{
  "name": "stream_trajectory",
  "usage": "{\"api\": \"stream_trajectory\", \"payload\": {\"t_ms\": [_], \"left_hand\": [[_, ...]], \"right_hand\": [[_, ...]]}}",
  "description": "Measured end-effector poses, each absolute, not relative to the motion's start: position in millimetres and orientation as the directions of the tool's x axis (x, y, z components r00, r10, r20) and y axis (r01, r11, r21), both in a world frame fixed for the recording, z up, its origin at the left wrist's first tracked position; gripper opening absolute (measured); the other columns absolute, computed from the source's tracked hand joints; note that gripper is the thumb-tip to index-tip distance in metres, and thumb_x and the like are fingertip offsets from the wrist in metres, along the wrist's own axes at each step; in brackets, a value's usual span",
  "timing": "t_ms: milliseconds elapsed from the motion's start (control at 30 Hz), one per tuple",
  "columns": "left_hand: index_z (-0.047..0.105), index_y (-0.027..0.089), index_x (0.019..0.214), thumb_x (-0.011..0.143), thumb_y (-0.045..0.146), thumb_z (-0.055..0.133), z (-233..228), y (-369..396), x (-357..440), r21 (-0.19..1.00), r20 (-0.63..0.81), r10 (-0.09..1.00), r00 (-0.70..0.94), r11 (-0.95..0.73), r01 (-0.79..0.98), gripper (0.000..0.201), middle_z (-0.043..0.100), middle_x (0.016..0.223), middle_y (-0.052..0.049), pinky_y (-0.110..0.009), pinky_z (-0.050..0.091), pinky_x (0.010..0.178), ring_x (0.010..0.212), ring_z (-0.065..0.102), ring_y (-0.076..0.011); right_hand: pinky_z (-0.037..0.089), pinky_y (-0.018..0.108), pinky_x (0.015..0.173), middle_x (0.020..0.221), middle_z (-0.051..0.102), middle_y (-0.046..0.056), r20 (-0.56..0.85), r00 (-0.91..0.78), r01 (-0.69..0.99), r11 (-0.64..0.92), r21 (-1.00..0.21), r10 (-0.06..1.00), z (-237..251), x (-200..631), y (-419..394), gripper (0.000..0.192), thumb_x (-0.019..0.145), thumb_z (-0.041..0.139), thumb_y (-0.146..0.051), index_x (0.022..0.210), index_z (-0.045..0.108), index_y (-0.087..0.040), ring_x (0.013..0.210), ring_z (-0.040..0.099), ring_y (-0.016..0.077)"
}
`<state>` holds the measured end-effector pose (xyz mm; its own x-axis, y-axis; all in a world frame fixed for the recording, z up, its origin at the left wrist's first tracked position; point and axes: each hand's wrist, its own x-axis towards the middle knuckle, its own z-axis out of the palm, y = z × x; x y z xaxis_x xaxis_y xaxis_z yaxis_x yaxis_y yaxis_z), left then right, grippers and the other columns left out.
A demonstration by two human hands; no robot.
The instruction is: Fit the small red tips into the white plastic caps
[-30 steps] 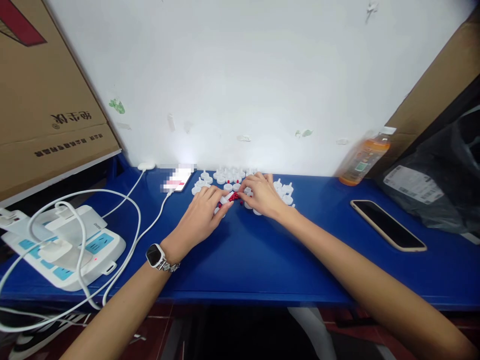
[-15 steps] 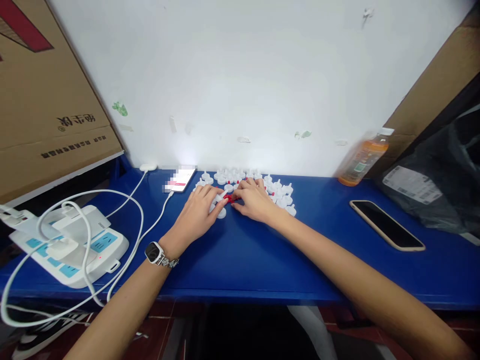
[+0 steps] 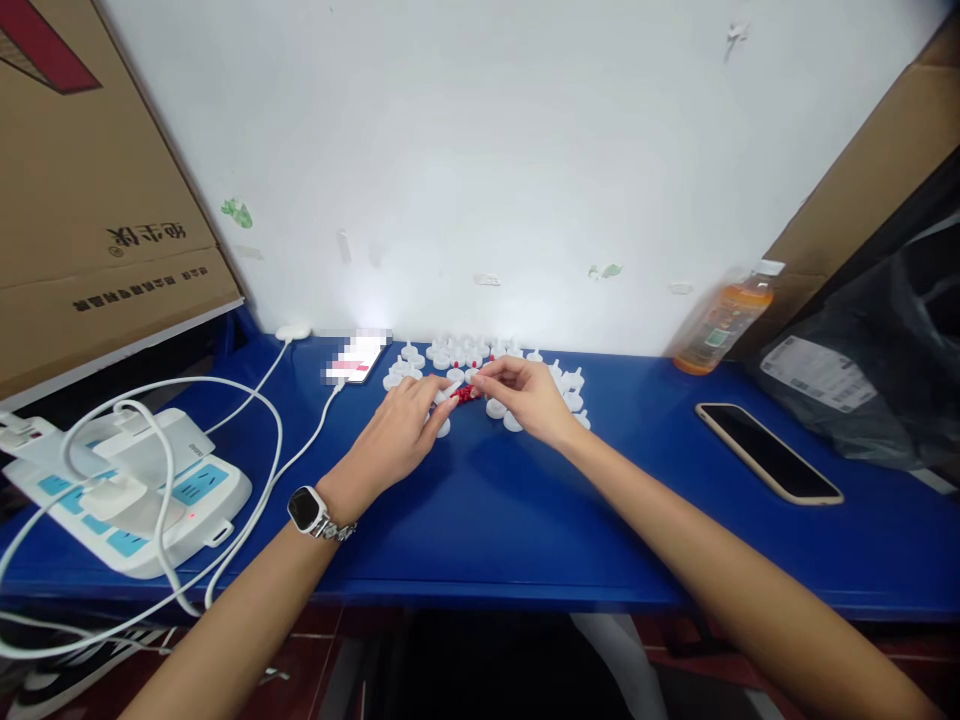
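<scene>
Cables first, since they worry me most: the loose white charging cords point(image 3: 262, 440) loop off the white power strip with blue sockets point(image 3: 127, 495) at the far left of the blue tabletop point(image 3: 480, 520), and one runs to the white phone with a lit screen point(image 3: 358, 358) lying just beside the work. I judge that a backward drag of the left forearm could snag a loop and pull the phone into the parts.

Moving right, my left hand point(image 3: 401, 430), with a dark square wristwatch on a metal band point(image 3: 309, 510), lies palm down with fingers stretched forward and low; thumb and forefinger seem pinched on a small white plastic cap point(image 3: 452, 387), though the grip is too small to be sure. Directly beside it sits the little heap of red beads point(image 3: 465, 394), touching or nearly touching both sets of fingertips. Those beads look ready to roll if either hand nudges them.

My right hand point(image 3: 525, 395) arches over the heap, fingers curled, tips drawn together as if nipping something tiny; what it holds I cannot tell. The cluster of white round plastic caps point(image 3: 480, 355) spreads behind and around both hands, so a careless sweep could scatter it.

Well apart on the right, a dark phone in a pale case point(image 3: 769, 452) and a tilted orange drink bottle point(image 3: 716, 330) seem out of harm's way.
</scene>
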<state>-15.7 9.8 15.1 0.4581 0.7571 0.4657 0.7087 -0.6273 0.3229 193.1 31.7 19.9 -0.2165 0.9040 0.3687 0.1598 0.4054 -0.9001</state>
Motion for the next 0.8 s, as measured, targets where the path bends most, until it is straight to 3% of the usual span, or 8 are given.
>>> {"api": "stream_trajectory", "payload": {"t_ms": [67,233,800], "left_hand": [[0.053,0.019,0.122,0.106,0.042,0.032,16,7,-13,0.329,0.445,0.752,0.485,-0.642,0.693,0.035,0.063,0.109,-0.01,-0.042,0.047,0.092,0.102,0.057,-0.0252],[0.053,0.018,0.118,0.106,0.036,0.031,18,1,-6,0.306,0.44,0.704,0.557,-0.701,0.644,0.031,0.062,0.106,-0.01,-0.042,0.048,0.091,0.103,0.056,-0.0251],[0.05,0.017,0.12,0.106,0.036,0.03,17,-1,-5,0.299,0.477,0.677,0.561,-0.725,0.621,0.031,0.059,0.103,-0.01,-0.043,0.049,0.089,0.099,0.055,-0.0248]], "right_hand": [[0.049,0.031,0.067,0.076,0.072,0.003,0.332,-0.212,0.032,0.346,-0.938,0.919,19,191,26,0.031,0.079,0.074,-0.051,0.082,0.068,-0.02,0.072,0.065,0.0173],[0.051,0.03,0.066,0.07,0.07,0.001,0.304,-0.208,-0.076,0.294,-0.953,0.93,20,185,19,0.034,0.07,0.082,-0.051,0.075,0.066,-0.021,0.067,0.065,0.0152],[0.051,0.028,0.066,0.066,0.07,0.001,0.271,-0.157,-0.16,0.246,-0.956,0.95,20,182,18,0.035,0.064,0.088,-0.046,0.069,0.067,-0.018,0.063,0.063,0.0124]]}}
